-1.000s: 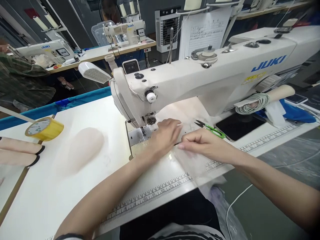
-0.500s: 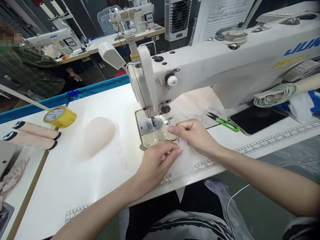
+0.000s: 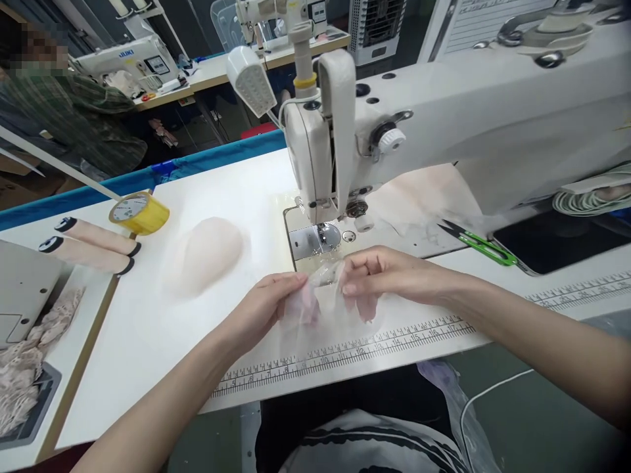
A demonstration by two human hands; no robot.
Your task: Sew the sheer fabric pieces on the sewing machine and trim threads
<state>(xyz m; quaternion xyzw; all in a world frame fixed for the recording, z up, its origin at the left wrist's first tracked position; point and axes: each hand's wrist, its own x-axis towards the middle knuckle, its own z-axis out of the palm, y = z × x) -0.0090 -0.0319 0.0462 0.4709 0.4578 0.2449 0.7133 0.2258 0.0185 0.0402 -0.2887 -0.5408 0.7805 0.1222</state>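
Note:
Between both hands stretches a thin, see-through piece of white fabric (image 3: 323, 312), just in front of the sewing machine (image 3: 328, 151). My left hand (image 3: 271, 299) pinches its left side between thumb and fingers. On the right, my right hand (image 3: 379, 282) is closed on the other part, and its fingertips show through the sheer cloth. The fabric hangs over the printed ruler strip (image 3: 394, 343) near the table's front edge. Behind the hands lie the metal needle plate (image 3: 308, 243) and the presser foot area. A pale beige moulded cup (image 3: 211, 253) rests on the table to the left.
Green thread snips (image 3: 486, 247) and a black phone (image 3: 557, 240) lie at the right. More sheer beige fabric (image 3: 424, 190) sits behind the needle. At left are yellow tape (image 3: 142, 213), thread spools (image 3: 91, 255) and lace (image 3: 20, 387). A person (image 3: 73, 118) is at the back left.
My hands have moved apart, the left one leftward, spreading the white fabric that was bunched between them. The view has shifted, so the machine appears farther right.

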